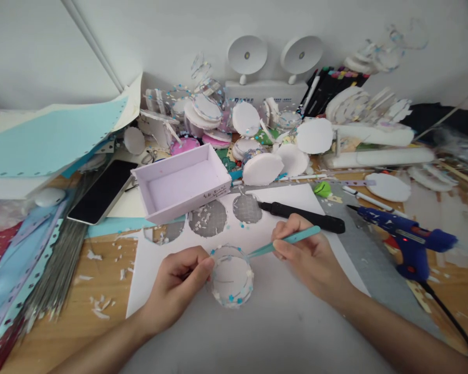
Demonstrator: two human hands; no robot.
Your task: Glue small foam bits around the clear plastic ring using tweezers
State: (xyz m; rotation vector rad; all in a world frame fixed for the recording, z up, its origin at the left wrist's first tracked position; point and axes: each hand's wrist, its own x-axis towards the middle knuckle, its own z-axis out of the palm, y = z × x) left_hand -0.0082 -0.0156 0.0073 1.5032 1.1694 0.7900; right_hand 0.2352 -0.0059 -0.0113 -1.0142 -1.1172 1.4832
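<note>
My left hand (177, 283) is closed round the left rim of a small clear round cup (231, 278), its band dotted with blue and white bits. My right hand (310, 257) pinches teal tweezers (286, 241) whose tip touches the cup's upper right rim. Both hands rest over a white foam sheet (257, 311) with round holes cut out near its far edge.
A pale lilac open box (181, 182) stands just beyond the hands. A black pen-shaped tool (300, 215) lies on the sheet, a blue glue gun (405, 239) at right with its cord. White foam discs (263, 169), a phone (103, 189) and paper stacks (42, 140) crowd the back and left.
</note>
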